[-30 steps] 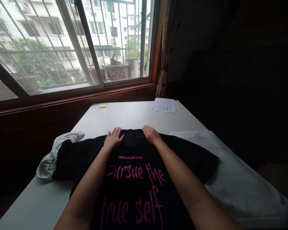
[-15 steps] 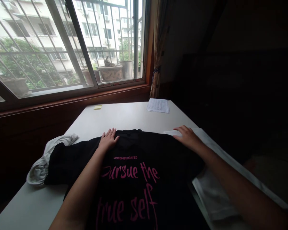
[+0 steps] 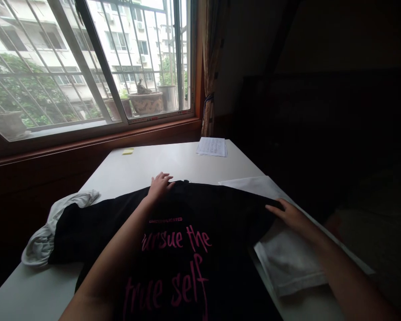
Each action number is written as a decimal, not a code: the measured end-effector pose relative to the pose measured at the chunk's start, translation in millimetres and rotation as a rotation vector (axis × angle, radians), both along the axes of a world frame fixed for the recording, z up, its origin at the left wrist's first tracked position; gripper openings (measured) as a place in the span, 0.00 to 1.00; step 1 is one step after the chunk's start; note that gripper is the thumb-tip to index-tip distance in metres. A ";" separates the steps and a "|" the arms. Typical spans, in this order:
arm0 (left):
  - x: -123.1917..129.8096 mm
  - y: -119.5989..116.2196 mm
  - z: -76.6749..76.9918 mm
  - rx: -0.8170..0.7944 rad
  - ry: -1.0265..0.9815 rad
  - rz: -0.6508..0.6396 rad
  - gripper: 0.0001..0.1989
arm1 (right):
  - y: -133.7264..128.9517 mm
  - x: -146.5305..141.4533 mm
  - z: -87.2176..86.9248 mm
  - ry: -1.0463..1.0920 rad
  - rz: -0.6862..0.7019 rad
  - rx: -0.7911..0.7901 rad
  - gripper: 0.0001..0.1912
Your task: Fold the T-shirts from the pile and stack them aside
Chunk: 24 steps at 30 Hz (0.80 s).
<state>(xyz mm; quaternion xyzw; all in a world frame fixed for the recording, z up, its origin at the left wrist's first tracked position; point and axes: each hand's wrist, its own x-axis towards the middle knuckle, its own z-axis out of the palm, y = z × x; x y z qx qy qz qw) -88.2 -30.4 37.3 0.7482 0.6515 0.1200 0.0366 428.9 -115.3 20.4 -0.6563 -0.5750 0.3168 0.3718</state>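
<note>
A black T-shirt [image 3: 194, 209] with pink lettering lies spread out, its collar edge towards the far side. My left hand [image 3: 160, 185] rests at the top edge by the collar, its fingers apart and slightly bent. At the right sleeve, my right hand [image 3: 290, 217] pinches the cloth near the sleeve's outer end between thumb and fingers. Under the right sleeve is a white cloth [image 3: 287, 267], partly covered by the shirt. A pale grey bunched cloth [image 3: 40, 238] sits by the left sleeve.
The white table [image 3: 147, 160] narrows towards the window. On its far end lie some printed papers [image 3: 211, 147] and a yellow sticky note [image 3: 128, 151]. A barred window [image 3: 120, 67] and a curtain [image 3: 208, 89] stand beyond. The right side is dark.
My right hand has moved right along the shoulder from the shirt's top edge and now grips the sleeve. My left hand has shifted slightly towards the collar. The view has turned a little right.
</note>
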 end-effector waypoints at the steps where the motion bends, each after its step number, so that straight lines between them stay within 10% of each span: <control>1: 16.1 1.6 1.0 0.009 0.004 -0.050 0.21 | 0.0 -4.1 -0.1 0.057 -0.048 0.038 0.17; 8: 84.1 14.0 -5.1 -0.009 0.017 -0.152 0.17 | 7.9 -31.4 6.1 0.326 -0.283 0.112 0.18; 24: 81.9 36.5 4.2 0.026 -0.027 -0.144 0.07 | 45.8 -24.4 41.1 0.006 -0.248 0.343 0.19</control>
